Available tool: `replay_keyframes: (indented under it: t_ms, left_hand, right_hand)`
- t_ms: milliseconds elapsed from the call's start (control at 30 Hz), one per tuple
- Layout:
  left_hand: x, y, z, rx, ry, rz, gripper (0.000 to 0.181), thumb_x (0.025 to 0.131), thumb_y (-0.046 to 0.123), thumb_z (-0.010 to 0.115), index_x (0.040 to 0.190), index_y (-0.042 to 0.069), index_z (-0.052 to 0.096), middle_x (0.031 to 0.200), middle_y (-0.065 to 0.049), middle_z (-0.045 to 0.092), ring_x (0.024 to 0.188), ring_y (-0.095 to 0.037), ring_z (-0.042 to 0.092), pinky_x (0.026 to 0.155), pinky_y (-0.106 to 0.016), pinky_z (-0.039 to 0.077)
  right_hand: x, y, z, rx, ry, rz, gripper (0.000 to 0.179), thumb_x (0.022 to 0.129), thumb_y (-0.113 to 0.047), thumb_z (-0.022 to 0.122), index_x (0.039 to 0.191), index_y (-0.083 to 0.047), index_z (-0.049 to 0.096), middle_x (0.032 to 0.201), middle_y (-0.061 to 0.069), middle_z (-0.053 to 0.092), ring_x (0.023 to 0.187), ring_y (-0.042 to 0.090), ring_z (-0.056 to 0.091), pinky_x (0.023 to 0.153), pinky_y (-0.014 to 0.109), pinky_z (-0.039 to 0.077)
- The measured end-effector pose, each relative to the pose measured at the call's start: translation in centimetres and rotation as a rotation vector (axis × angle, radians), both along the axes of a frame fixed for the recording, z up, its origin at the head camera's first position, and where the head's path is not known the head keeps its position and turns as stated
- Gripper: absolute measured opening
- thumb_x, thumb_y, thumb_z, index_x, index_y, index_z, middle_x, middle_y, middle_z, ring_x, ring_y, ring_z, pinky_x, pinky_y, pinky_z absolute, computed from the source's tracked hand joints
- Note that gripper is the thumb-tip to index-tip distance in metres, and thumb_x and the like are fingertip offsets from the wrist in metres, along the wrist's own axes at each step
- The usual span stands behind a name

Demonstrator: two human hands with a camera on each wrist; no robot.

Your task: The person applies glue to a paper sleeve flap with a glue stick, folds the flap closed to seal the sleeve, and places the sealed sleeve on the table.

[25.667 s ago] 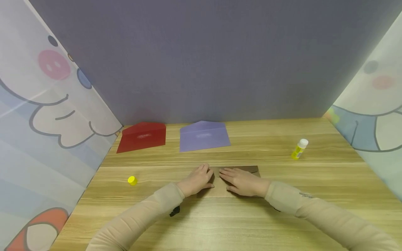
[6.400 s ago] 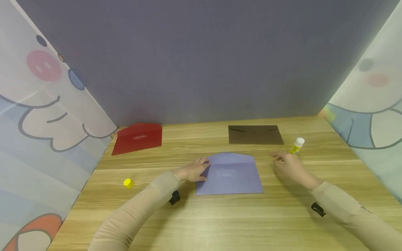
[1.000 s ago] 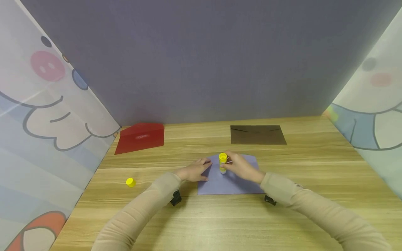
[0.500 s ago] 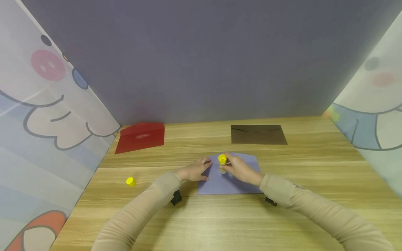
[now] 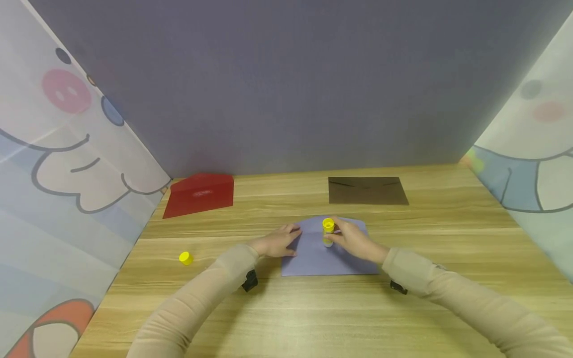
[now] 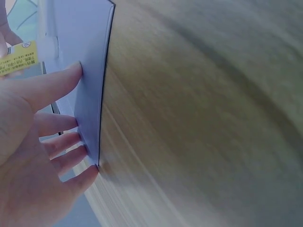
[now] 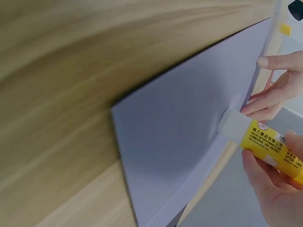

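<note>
"Right hand [image 5: 358, 244] and the glue stick [image 5: 328, 232] it pinches have slid a little right over the lavender envelope [image 5: 309, 263] since half a second ago. Firm grip?"

"Thumb and fingers grasp the barrel, white end down, touching the envelope on the near side of the flap's fold. I'd hold it this upright and use light, even strokes."

"And the left hand [image 5: 276, 243]?"

"Fingers spread, grasping nothing, resting on the envelope's left edge. Pressing there should stop the paper creeping; best to stroke away from them."

"What lies around?"

"On the surface [image 5: 286, 313], the lavender envelope lies near the middle. Beyond it, by the far edge, is a brown envelope [image 5: 368, 191]; a red envelope [image 5: 200, 197] occupies the far left corner, a yellow cap [image 5: 186, 258] nears the left edge. Most room seems toward the right edge; the near edge is out of view."
</note>
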State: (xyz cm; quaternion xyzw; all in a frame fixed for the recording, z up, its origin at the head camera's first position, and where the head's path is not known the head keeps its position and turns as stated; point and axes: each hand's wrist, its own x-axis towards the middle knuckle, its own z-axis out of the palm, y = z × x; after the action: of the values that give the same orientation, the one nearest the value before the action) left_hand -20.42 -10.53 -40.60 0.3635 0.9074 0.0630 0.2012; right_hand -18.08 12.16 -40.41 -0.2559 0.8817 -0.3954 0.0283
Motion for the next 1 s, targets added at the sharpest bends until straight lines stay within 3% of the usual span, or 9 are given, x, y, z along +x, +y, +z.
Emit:
replay_keyframes:
  t_ms: [567,1000]
  left_hand:
    - [-0.2,0.0,-0.4,-0.001,0.041,-0.036,0.066,0.085,0.026,0.058,0.134,-0.007,0.029,0.14,-0.02,0.023,0.129,-0.031,0.021,0.108,-0.038,0.017]
    - [0.0,0.0,0.0,0.005,0.023,-0.032,0.066,0.085,0.025,0.058,0.134,-0.007,0.028,0.14,-0.02,0.022,0.129,-0.033,0.02,0.108,-0.039,0.017]
  right_hand:
    - [0.3,2.4,-0.3,-0.019,0.015,-0.033,0.027,0.08,-0.004,0.062,0.102,0.005,0.05,0.086,0.01,0.06,0.083,0.03,0.06,0.068,0.028,0.053]
    - [0.4,1.8,0.0,-0.007,0.093,-0.015,0.026,0.078,-0.002,0.064,0.099,0.006,0.051,0.087,0.013,0.06,0.081,0.03,0.061,0.066,0.025,0.053]
